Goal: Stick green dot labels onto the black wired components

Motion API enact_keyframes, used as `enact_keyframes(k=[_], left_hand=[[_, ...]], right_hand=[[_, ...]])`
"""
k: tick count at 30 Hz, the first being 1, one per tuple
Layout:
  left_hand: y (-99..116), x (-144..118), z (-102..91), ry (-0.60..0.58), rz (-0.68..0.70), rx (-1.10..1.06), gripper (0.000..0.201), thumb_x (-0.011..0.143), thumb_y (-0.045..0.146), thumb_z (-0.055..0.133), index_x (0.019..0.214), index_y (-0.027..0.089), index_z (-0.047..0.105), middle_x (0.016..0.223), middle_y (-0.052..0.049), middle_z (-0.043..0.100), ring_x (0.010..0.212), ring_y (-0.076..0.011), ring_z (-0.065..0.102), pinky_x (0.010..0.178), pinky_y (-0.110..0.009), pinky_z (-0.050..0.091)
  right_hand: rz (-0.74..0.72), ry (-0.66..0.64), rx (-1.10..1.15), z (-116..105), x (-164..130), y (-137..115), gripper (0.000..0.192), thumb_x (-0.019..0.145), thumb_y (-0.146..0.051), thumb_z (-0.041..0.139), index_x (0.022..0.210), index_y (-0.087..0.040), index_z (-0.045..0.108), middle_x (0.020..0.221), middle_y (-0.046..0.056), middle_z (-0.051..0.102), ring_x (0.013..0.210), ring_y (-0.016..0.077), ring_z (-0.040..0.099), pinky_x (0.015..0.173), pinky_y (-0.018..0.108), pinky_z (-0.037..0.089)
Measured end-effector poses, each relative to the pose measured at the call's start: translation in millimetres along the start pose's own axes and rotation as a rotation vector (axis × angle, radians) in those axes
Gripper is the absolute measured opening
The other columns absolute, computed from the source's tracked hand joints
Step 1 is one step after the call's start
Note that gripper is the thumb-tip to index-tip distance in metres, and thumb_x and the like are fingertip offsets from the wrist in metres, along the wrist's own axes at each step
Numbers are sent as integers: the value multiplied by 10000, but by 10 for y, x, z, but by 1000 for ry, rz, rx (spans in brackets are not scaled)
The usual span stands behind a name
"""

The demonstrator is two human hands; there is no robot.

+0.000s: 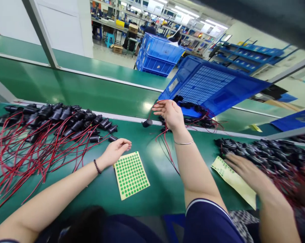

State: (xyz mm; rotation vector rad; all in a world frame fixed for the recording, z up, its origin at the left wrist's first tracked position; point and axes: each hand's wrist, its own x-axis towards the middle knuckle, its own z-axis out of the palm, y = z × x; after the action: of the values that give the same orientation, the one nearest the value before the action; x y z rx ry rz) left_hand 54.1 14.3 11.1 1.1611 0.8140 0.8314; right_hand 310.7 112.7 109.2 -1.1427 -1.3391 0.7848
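Note:
My right hand (171,114) is raised over the bench, its fingers closed on the thin red and black wires of a small black cylindrical part (147,123). That part dangles to the left of the hand. My left hand (116,151) rests low at the top edge of a pale yellow sheet of round green stickers (132,175). Its thumb and fingers are pressed together; whatever may be between them is too small to make out. Just beyond the left fingertips lies another black part (113,138). More wires trail under my right forearm.
A heap of black parts with red wires (58,114) covers the left of the bench. A tilted blue crate (213,84) holds more at the back. On the right, a co-worker's hand (243,168) is over another sticker sheet (239,185), beside another pile (258,155).

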Motion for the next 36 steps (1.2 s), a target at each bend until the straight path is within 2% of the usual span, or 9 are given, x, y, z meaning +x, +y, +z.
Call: enact_keyframes(k=[3, 7, 9, 12, 14, 21, 27, 31, 36], left_hand=[[127, 101, 134, -33, -216, -525, 295, 920, 437, 611, 1056, 176, 593, 1080, -111, 711, 949, -205, 723, 965, -416, 544], [342, 300, 70, 151, 17, -855, 195, 987, 366, 494, 1006, 191, 579, 1206, -87, 686, 1159, -192, 670, 1046, -387, 510], [388, 377, -46, 282, 183, -775, 111, 977, 297, 513, 1021, 203, 553, 1245, -69, 674, 1194, -171, 651, 1061, -386, 503], [291, 421, -182, 358, 349, -475, 194, 925, 310, 616, 1052, 208, 513, 1291, -86, 650, 1176, -172, 661, 1029, -384, 523], [143, 394, -196, 356, 428, -249, 309, 873, 366, 695, 1036, 209, 485, 1315, -108, 636, 1138, -185, 682, 1005, -394, 533], [-219, 199, -54, 218, 528, 220, 265, 887, 314, 662, 1069, 202, 506, 1152, -109, 705, 972, -169, 709, 945, -379, 538], [-194, 163, -55, 114, 591, 514, 83, 875, 255, 646, 934, 206, 614, 964, -56, 702, 999, -205, 657, 933, -375, 510], [-193, 185, -82, 58, 442, 519, 153, 840, 270, 678, 916, 200, 565, 905, -21, 660, 858, -170, 637, 823, -317, 512], [-237, 185, -122, 15, 411, 465, 334, 824, 204, 629, 1120, 201, 474, 1068, -62, 585, 930, -171, 618, 890, -352, 522]], right_hand=[[27, -205, 37, 133, -267, -318, 489, 883, -677, 562, 971, -202, 641, 852, 43, 723, 471, 76, 559, 357, 183, 369], [61, -491, -79, 76, -450, -436, 504, 939, -644, 495, 1015, -179, 675, 713, 25, 694, 384, 51, 345, 365, 214, 265], [32, -523, -288, 32, -481, -365, 504, 963, -617, 462, 1010, -174, 695, 709, 38, 691, 455, 89, 428, 438, 242, 357], [-151, -286, -669, 65, -617, -191, 365, 914, -528, 604, 1016, -194, 711, 888, 84, 714, 773, 209, 627, 726, 371, 520], [-278, -141, -798, 150, -810, -78, 264, 862, -430, 697, 1019, -219, 710, 1018, 104, 701, 991, 279, 632, 916, 467, 498], [-134, -573, -646, 270, -1428, 278, 73, 896, -222, 610, 863, -214, 675, 964, 67, 666, 829, 190, 657, 775, 354, 565], [56, -629, -587, 185, -1441, 450, 103, 839, -196, 638, 925, -162, 683, 1030, 90, 623, 782, 161, 658, 783, 352, 594], [79, -640, -615, 173, -1437, 465, 115, 819, -186, 657, 923, -171, 703, 1030, 83, 625, 778, 165, 647, 774, 358, 590], [46, -654, -678, 161, -1440, 485, 43, 824, -182, 672, 857, -182, 699, 988, 74, 636, 812, 180, 641, 776, 347, 567]])
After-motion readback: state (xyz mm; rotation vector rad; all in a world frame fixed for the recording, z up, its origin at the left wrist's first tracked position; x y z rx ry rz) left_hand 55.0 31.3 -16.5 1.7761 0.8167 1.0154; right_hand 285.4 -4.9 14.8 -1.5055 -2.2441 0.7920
